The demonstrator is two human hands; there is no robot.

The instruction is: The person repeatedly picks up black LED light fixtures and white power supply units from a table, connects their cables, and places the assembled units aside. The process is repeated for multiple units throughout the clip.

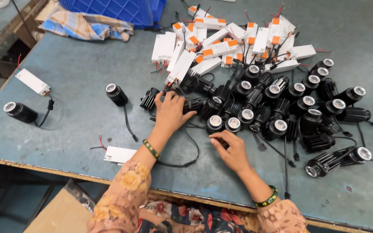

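Floral-sleeved forearms are seen nearest the camera. Right hand (232,151) is laid flat, fingers together, on a black cable just below two black cylindrical spot lamps (224,124) standing on the grey-blue table (78,77). Left hand (169,113) is placed, fingers spread, on a black finned lamp body (150,98) at the pile's left edge. White rectangular driver boxes with orange ends (221,43) are heaped behind.
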